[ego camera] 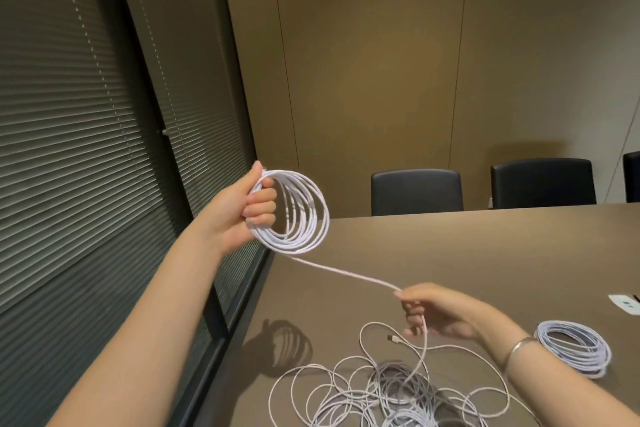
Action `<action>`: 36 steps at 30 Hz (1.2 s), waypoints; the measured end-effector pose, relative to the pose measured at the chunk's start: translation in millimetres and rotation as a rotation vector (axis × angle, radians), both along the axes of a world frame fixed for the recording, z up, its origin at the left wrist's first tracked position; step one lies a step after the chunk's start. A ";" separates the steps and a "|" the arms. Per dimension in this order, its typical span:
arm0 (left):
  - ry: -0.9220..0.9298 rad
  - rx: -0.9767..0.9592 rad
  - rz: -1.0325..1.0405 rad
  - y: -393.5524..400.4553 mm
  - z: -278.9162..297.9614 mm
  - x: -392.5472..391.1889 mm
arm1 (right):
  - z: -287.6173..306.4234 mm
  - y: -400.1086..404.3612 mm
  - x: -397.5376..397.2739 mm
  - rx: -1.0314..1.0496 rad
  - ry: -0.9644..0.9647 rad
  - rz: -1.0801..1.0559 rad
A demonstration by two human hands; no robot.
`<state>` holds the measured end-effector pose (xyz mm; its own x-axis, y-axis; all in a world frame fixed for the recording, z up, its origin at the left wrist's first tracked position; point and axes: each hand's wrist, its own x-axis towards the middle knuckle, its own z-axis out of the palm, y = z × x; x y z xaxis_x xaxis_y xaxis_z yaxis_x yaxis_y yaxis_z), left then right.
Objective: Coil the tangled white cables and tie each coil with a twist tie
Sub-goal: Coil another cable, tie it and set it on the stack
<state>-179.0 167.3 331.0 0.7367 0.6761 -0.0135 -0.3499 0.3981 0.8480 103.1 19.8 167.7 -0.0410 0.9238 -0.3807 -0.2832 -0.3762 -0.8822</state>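
While the tangled heap of white braided cable (pixel 391 392) is left at 6 o'clock on the dark brown desk (pixel 485 253), winding is mid-step: the round white coil (pixel 294 211) is clamped in the left hand (pixel 242 208), the loose strand pinched by the right hand (pixel 440 315). Next, that strand gets looped on. A finished coil (pixel 573 352) sits at 4 o'clock; black chairs (pixel 415 191), tan wall panels and grey blinds are behind.

Bare forearms; silver bangle (pixel 519 347) on right wrist.

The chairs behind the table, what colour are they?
Black. The chairs show best in the head view, standing against the tan wall.
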 end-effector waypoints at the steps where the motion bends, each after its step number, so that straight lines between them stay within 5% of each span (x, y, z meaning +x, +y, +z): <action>1: 0.016 0.007 0.008 2.4 -1.6 -4.5 | 3.2 0.6 7.3 -0.018 0.076 -0.055; 8: 0.284 0.238 0.046 -11.6 -18.9 11.5 | 53.9 26.0 2.4 0.001 0.362 -0.449; 12: 0.435 0.402 0.099 -29.7 -31.6 37.0 | 96.2 28.9 -40.1 0.167 0.446 -0.490; 17: 0.398 0.487 0.103 -47.3 -46.2 63.5 | 113.4 29.0 -85.2 0.320 0.217 -0.371; 23: 0.363 0.479 0.155 -48.7 -63.2 73.5 | 112.6 25.6 -100.7 0.424 0.126 -0.498; 32: 0.233 0.102 0.035 -53.9 -53.2 76.2 | 103.8 26.7 -100.9 0.542 -0.490 -0.514; 36: 0.051 -0.014 0.004 -42.8 -41.1 71.7 | 76.1 23.9 -100.1 0.658 -0.487 -0.423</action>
